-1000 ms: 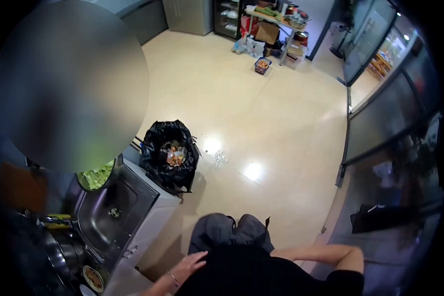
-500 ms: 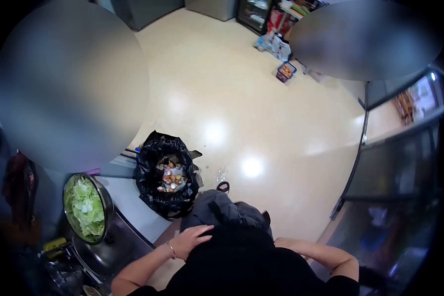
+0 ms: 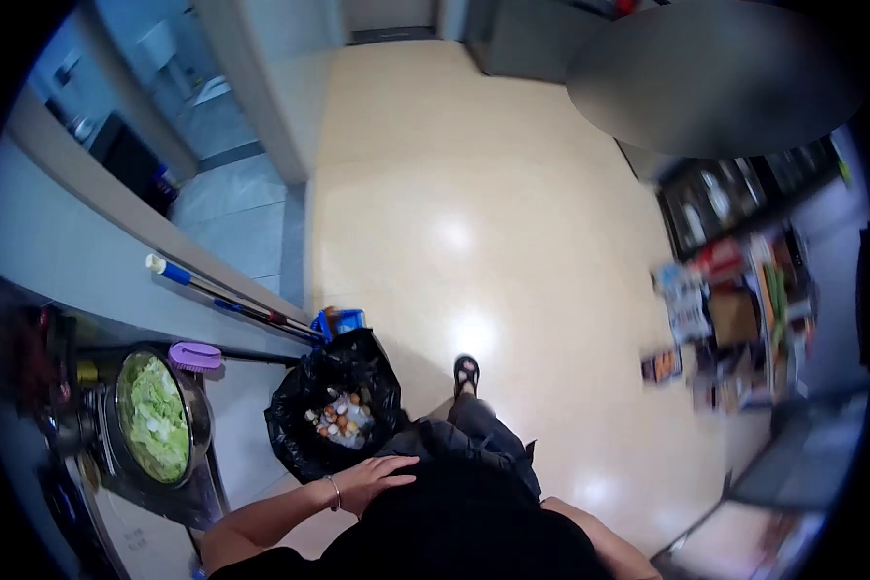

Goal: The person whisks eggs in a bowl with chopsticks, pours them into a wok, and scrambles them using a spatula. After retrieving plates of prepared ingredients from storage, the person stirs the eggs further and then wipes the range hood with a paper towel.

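One bowl of greens sits at lower left, a purple brush just above it. Right of them stands a black bin bag. The left hand, open and flat, rests on dark clothing at bottom centre. The right hand is hidden.

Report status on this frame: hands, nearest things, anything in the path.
Left hand flat on own dark clothing, holding nothing. Right hand out of view, only forearm shows. Black bin bag of scraps close by left hand; bowl of greens at the sink. Floor ahead bare.

No text, label or number is legible on anything here.
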{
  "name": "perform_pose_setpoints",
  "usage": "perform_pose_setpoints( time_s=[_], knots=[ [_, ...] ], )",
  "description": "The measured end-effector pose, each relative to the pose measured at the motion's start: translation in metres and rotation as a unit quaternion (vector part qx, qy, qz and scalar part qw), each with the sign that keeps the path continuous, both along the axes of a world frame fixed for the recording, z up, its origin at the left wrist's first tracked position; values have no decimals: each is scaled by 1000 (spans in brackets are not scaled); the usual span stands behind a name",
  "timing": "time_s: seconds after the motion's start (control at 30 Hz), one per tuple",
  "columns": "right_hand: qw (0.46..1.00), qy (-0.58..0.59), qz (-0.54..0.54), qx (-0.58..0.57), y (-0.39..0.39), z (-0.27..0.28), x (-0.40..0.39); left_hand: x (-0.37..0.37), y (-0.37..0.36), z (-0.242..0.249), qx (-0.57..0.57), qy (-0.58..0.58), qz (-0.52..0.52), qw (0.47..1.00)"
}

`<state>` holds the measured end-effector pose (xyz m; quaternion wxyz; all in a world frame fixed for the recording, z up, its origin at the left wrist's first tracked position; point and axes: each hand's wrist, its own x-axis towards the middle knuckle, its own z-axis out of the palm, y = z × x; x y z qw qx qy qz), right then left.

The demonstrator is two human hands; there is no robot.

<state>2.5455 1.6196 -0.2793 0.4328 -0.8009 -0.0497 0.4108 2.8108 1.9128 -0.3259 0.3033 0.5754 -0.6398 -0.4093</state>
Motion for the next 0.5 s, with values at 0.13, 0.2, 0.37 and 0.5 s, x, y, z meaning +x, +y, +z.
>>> perform_pose_setpoints(
  time_s=[0.13, 0.2, 0.37, 0.5],
  knots=[
    [989, -98, -62, 92, -83, -31, 74, 43, -46, 20, 78, -20, 78, 994],
    [972, -40, 224, 50, -132, -40, 131, 50, -48, 10, 95, 47, 174, 979],
    [947, -17, 248, 205, -162, -57, 289, 125, -70, 36, 190, -86, 281, 937],
    [921, -61, 365, 122, -125, -73, 425, 285, -102, 28, 162, -110, 415, 889]
  ],
)
